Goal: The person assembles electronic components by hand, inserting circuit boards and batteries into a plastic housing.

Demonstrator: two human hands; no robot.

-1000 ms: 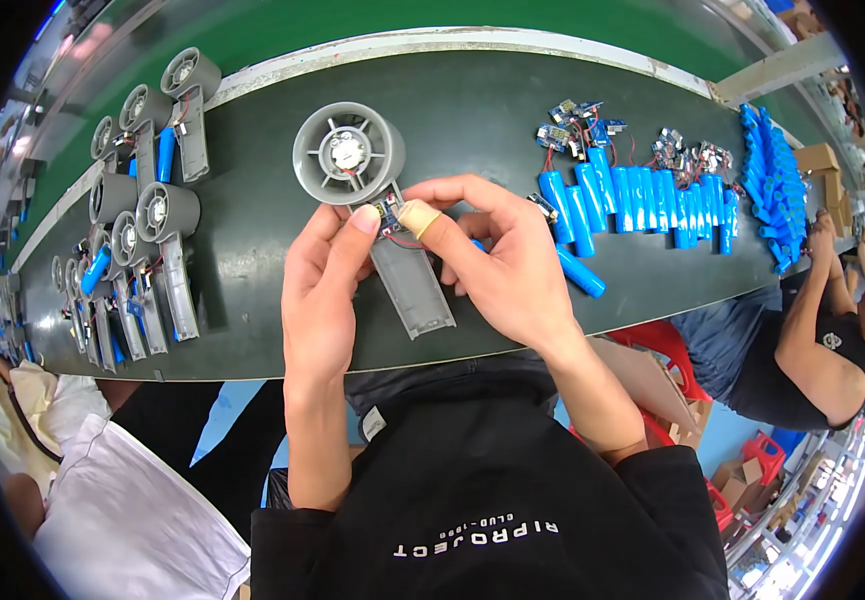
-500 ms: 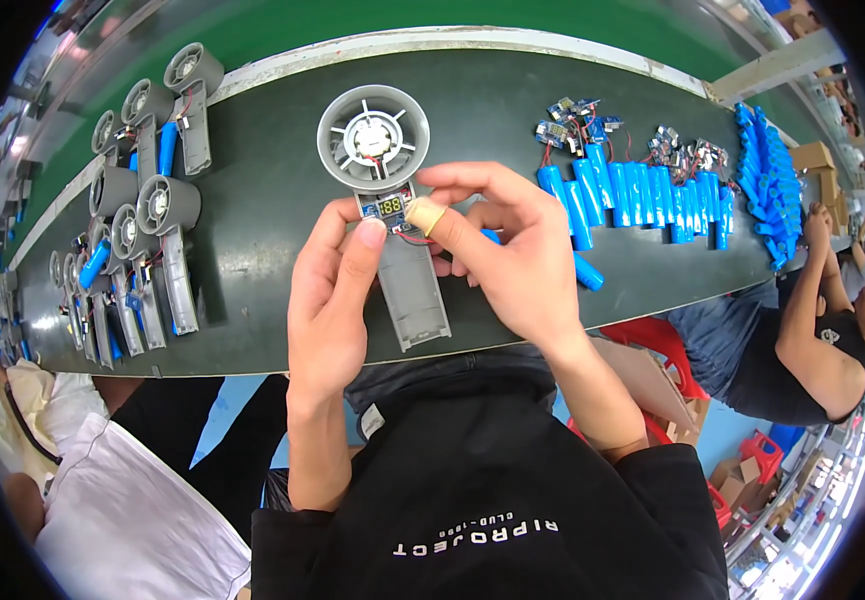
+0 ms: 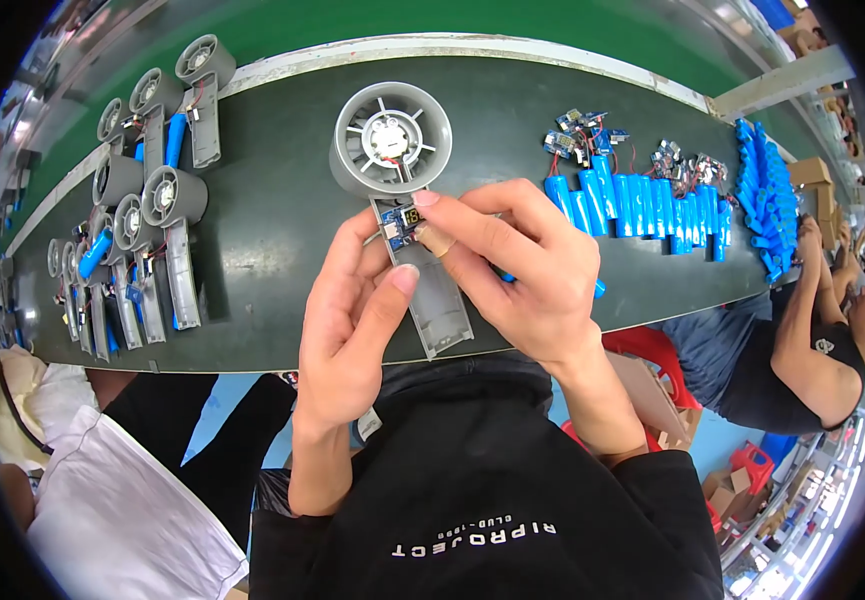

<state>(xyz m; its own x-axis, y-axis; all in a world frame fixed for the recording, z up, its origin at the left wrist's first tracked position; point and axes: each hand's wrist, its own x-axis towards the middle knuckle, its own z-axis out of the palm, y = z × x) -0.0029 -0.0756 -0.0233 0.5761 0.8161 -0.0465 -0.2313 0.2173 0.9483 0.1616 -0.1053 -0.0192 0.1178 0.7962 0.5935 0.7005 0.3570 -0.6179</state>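
A grey handheld-fan casing lies in front of me, with its round fan housing (image 3: 344,160) at the far end and its open trough-like handle (image 3: 439,312) toward me. At their junction sits a small blue circuit board (image 3: 392,230) with a digit display, partly covered by fingers. My left hand (image 3: 344,318) closes on the handle's left edge, its thumb over the handle. My right hand (image 3: 532,265) pinches the board's right side between thumb and index finger; the thumb wears a yellowish finger cover. Bits of blue show beneath the right hand.
Several grey fan casings (image 3: 174,195) stand at the left, some with blue battery cells. To the right lie blue cells wired to boards (image 3: 640,200), then a heap of blue cells (image 3: 764,195). Co-workers sit on both sides; one arm (image 3: 802,300) reaches the table at right.
The casing has shifted slightly right. My right fingers have moved onto the board's upper right, covering more of the display, and my left thumb has drawn back from the board.
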